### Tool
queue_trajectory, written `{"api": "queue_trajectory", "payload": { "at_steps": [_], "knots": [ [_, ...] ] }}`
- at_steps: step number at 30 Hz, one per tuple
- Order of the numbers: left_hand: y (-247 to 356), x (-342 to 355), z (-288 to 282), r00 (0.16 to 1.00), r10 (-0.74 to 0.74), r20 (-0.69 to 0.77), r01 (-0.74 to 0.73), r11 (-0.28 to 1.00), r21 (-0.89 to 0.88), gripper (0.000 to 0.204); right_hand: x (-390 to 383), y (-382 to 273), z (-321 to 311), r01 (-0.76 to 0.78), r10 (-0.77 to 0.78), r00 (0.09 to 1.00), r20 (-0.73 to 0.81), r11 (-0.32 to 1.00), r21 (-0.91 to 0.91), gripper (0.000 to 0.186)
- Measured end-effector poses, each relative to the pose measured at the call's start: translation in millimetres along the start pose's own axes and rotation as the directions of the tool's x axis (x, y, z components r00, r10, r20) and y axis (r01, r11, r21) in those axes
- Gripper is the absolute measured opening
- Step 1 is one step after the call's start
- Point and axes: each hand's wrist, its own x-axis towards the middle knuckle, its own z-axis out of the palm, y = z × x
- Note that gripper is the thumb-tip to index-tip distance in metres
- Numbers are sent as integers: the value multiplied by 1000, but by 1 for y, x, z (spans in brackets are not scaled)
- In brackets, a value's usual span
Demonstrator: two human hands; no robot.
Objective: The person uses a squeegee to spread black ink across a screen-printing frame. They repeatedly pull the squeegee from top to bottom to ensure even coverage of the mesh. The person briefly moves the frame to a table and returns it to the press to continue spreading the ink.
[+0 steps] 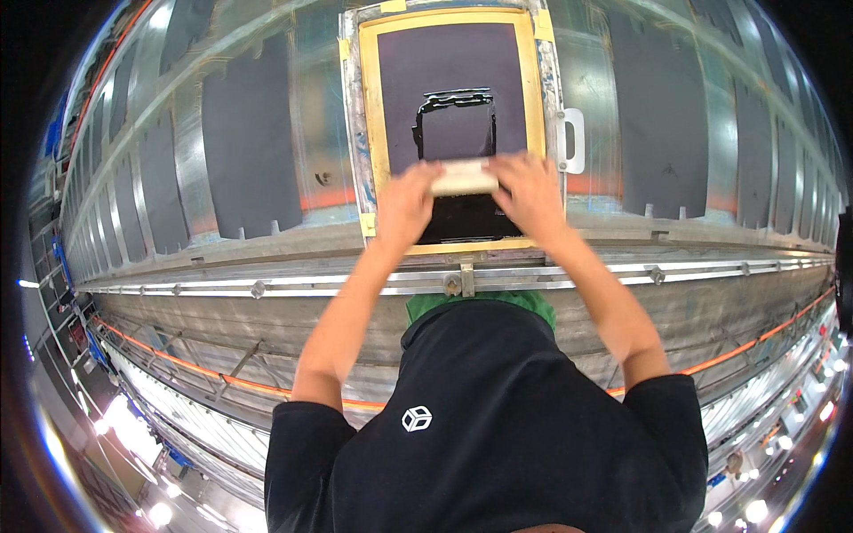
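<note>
My left hand and my right hand are closed on the two ends of a pale bar squeegee, which lies crosswise over a screen frame with yellow tape along its edges. Black ink covers the part of the dark screen below the bar. Above the bar, a glossy ink ridge outlines a rectangle. A white handle is fixed to the frame's right side.
A long metal table with dark rectangular panels stretches to both sides. A metal rail with knobs runs along its near edge, just in front of my body. An orange hose or cable runs lower down.
</note>
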Motion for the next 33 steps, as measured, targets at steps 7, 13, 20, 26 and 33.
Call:
{"api": "queue_trajectory", "payload": {
  "at_steps": [7, 13, 20, 26, 33],
  "knots": [
    [-20, 102, -2, 999, -31, -12, 32, 999, 16, 34, 86, 53, 7, 9, -11, 998, -58, 1000, -27, 31],
    [2, 1, 16, 999, 32, 40, -34, 999, 32, 38, -14, 12, 18, -22, 20, 1000, 16, 993, 117, 39],
    [15, -35, 9, 998, -23, 60, 28, 997, -78, 43, -50, 17, 5, -27, 47, 998, -35, 903, 429, 46],
    [-13, 72, -6, 992, -128, -4, 127, 986, -107, 27, 9, 147, 17, -454, 616, 745, -257, 750, 482, 36],
    [-10, 33, 15, 987, -81, -138, 65, 991, -120, 37, 36, 149, 23, -407, 669, 733, -122, 575, 710, 23]
  ]
}}
